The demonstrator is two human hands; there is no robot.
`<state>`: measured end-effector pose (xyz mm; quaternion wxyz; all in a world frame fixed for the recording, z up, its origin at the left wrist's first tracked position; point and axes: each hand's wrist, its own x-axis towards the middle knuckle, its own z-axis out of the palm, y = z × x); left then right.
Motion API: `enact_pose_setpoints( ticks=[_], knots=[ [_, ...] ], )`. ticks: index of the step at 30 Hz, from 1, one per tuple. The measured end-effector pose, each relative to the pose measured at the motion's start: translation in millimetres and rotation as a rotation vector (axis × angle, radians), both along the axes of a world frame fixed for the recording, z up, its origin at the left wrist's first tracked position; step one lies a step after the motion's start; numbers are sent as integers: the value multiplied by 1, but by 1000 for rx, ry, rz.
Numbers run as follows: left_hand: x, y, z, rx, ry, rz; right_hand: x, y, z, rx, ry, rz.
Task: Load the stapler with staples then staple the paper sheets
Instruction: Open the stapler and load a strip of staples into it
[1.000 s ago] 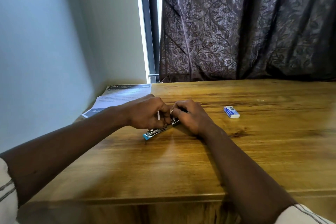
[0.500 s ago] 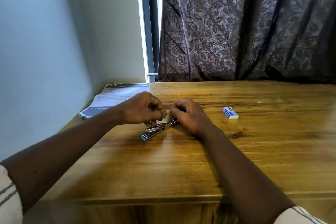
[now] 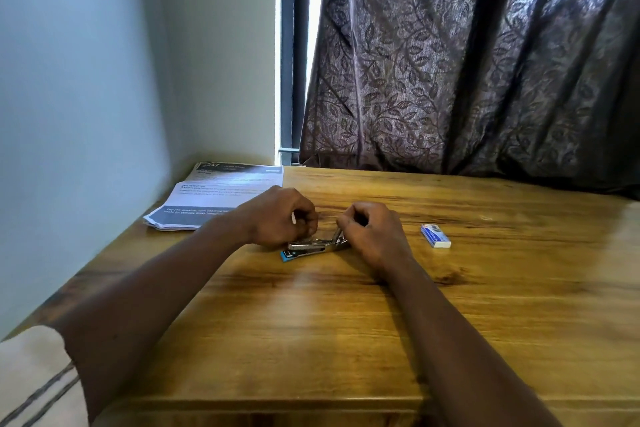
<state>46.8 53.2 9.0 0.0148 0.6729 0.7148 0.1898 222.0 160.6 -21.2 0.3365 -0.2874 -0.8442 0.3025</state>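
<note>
A small metal stapler (image 3: 311, 248) with a blue end lies on the wooden table (image 3: 346, 340) between my hands. My left hand (image 3: 277, 217) hovers over its left half with fingers pinched together; something small and pale shows between them, too small to name. My right hand (image 3: 372, 232) grips the stapler's right, hinged end, where a thin metal part sticks up. A stack of printed paper sheets (image 3: 221, 196) lies at the table's far left corner. A small white and blue staple box (image 3: 435, 236) rests to the right of my right hand.
A pale wall runs along the table's left edge. A dark leaf-patterned curtain (image 3: 467, 62) hangs behind the table's far edge, with a bright window strip beside it. The table's near edge runs just below my forearms.
My left hand's fingers have lowered onto the stapler. The stapler has turned from slanted to nearly level across the table. My right hand stays on its right end.
</note>
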Motion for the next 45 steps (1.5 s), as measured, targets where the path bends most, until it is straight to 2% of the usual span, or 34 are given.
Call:
enact_pose_setpoints(
  ticks=[8,15,18,21,23,26,28,31,34,36,38,40,43,45],
  knots=[
    [-19,-1,-18,144,-278,26,4,-2,-1,43,-51,-57],
    [-15,-4,-26,279,-281,-3,14,-9,-1,26,-76,-110],
    [-15,-6,-26,318,-286,-10,18,-12,0,130,-52,-150],
    [-16,-5,-26,360,-248,-1,30,-1,5,253,8,-313],
    [-16,-4,-27,381,-215,2,41,14,12,280,-83,-489],
    [-13,-3,-28,396,-164,-8,59,35,15,165,-406,-692],
    [-12,-1,-26,403,-146,-28,68,41,13,100,-522,-731],
    [-10,0,-24,413,-111,-58,76,48,8,86,-557,-694],
    [-12,0,-24,432,-127,-64,75,45,4,208,-462,-654],
    [-13,1,-24,474,-198,-56,70,40,5,305,-265,-574],
    [-12,0,-21,513,-379,-50,58,30,11,382,-48,-405],
    [-9,-1,-17,518,-594,-70,39,16,22,384,91,-232],
    [-8,-4,-11,507,-838,-108,8,-4,36,369,179,-50],
    [-10,-7,-10,515,-907,-104,-11,-13,40,362,182,20]
  ],
)
